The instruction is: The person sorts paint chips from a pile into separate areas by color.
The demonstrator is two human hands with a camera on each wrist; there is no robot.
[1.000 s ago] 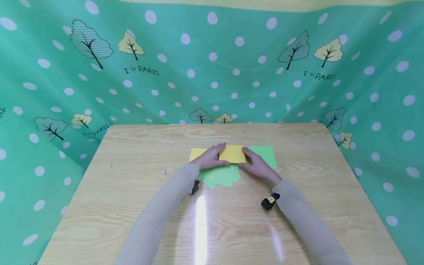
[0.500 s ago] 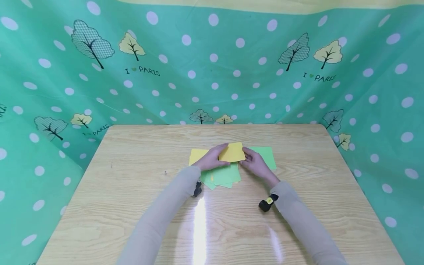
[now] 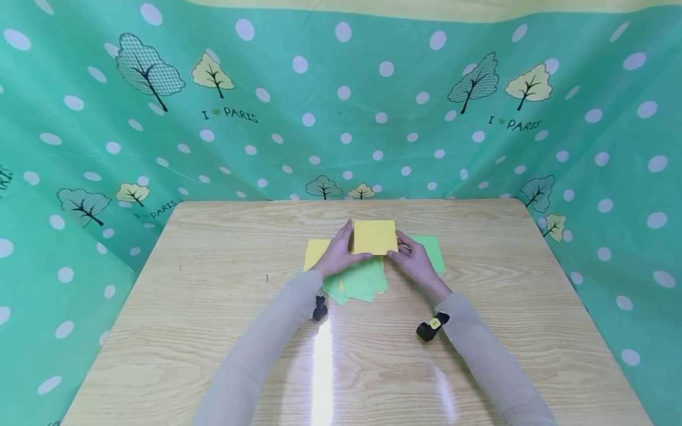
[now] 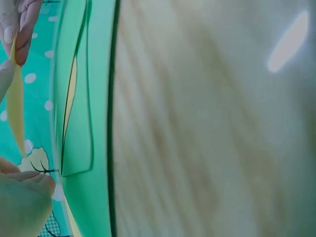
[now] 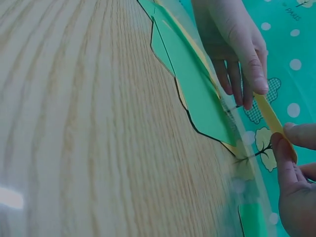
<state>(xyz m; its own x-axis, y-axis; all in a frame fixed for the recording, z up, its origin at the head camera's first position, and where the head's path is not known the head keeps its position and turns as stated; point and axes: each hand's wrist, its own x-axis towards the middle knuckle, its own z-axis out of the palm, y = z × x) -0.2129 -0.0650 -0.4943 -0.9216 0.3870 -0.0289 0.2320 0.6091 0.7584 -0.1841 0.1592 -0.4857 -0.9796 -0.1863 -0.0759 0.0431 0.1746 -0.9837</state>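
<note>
A yellow card (image 3: 375,238) is held up off the table between my two hands, its broad face toward me. Whether it is one card or a thin stack, I cannot tell. My right hand (image 3: 418,265) pinches its right edge between thumb and fingers; the pinch shows clearly in the right wrist view. Along the left edge stand the straight fingers of my left hand (image 3: 338,251), the thumb lying at the card's lower edge. Beneath the hands lie overlapping green cards (image 3: 364,281), with yellow edges showing between them.
Another yellow card (image 3: 315,251) lies partly under my left hand. To the right, a separate green card (image 3: 430,251) is on the wooden table (image 3: 213,296). A green dotted cloth (image 3: 341,106) hangs behind the table's far edge and down both sides.
The yellow card has risen and come level after a slight tilt. My left fingers have slid off its face to its left edge. The green cards below have stayed put.
</note>
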